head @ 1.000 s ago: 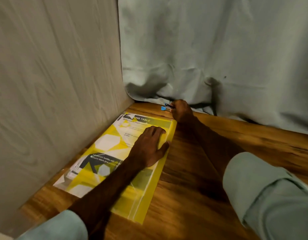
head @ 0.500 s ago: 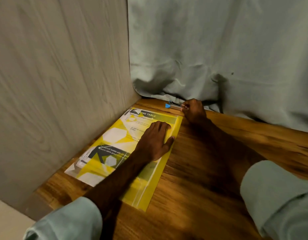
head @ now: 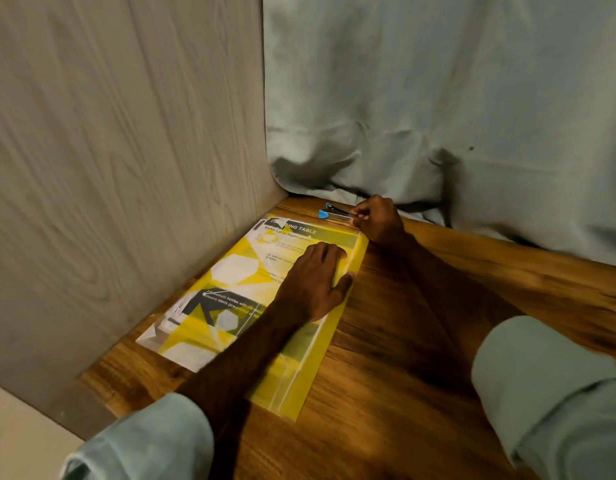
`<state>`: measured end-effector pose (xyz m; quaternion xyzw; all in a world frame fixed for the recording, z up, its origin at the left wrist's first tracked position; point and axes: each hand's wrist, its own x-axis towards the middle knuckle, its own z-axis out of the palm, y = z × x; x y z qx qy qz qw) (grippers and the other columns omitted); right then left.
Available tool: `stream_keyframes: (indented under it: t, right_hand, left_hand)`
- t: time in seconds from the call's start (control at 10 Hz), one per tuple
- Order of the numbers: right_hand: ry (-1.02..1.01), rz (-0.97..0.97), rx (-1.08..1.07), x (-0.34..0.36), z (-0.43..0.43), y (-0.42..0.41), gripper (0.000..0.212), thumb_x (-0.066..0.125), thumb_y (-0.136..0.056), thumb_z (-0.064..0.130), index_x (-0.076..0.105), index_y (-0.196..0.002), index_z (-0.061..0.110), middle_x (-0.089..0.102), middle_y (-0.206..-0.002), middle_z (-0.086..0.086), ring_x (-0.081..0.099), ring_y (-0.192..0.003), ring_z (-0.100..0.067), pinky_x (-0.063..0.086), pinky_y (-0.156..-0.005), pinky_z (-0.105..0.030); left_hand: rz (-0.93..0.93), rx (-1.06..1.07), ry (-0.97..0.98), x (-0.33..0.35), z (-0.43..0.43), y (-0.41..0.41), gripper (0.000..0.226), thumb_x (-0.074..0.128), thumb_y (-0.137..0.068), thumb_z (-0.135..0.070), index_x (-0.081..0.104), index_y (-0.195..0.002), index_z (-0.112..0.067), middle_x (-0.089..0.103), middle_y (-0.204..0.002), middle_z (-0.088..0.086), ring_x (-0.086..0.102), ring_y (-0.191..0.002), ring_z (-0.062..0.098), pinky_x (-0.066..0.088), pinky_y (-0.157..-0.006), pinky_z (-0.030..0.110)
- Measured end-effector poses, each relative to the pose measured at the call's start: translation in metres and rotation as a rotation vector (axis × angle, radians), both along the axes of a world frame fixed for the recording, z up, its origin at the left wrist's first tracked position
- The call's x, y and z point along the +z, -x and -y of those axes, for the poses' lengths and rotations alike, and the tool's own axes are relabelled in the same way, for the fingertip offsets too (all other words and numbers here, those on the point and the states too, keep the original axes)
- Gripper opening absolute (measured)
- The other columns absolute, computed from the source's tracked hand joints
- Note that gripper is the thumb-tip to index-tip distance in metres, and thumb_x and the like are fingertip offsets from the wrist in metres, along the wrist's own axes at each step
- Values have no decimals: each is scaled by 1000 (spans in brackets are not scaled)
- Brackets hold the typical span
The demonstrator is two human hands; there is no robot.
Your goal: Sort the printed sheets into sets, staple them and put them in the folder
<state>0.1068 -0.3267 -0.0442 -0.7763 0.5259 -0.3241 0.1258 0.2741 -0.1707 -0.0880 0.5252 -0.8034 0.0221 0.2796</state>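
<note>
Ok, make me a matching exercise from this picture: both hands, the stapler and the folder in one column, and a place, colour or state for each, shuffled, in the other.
Things
1. left hand
2. right hand
3. stapler
4. folder

Descriptions
A. fingers curled, right at the stapler's end
B. yellow and see-through, with printed sheets inside
C. lying flat on top of the folder
D. blue and black, at the foot of the cloth backdrop

Pairs: 1-C, 2-A, 3-D, 4-B
</note>
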Motion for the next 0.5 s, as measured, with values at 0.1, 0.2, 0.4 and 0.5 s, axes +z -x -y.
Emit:
stream_keyframes:
  t: [0.1, 0.2, 0.4, 0.5]
  right_hand:
    - [-2, -10, 7, -2, 0, 0, 22, 79, -85, 15, 78, -105, 7, 76, -102, -9, 68, -92, -20, 50, -78, -26]
    - [-6, -24, -7, -5, 2, 0, 24, 80, -84, 20, 77, -105, 11, 75, -102, -6, 68, -95, -21, 54, -84, -32]
    - [11, -61, -42, -22, 17, 8, 19, 71, -88, 25, 72, -104, 14, 69, -100, -5, 64, -95, -22, 45, -78, -26]
    - [-23, -49, -57, -14, 4, 8, 20, 60, -94, 18, 70, -109, 8, 69, -105, -13, 64, -100, -30, 45, -84, -31]
  left_hand:
    - [-4, -8, -13, 0, 0, -1, 48, 48, -102, -52, 47, -136, -17, 49, -133, 3, 43, -119, 18, 39, -95, 32]
    - [-3, -9, -19, 0, 0, -1, 49, 47, -101, -53, 47, -136, -17, 49, -133, 3, 43, -119, 18, 39, -94, 32]
    - [-5, 0, -47, 2, -2, 1, 50, 47, -101, -54, 46, -136, -19, 49, -134, 3, 43, -121, 19, 41, -97, 34]
    - [-8, 6, -57, 2, 1, 1, 49, 49, -101, -53, 47, -136, -18, 49, -134, 4, 43, -121, 20, 42, -96, 35]
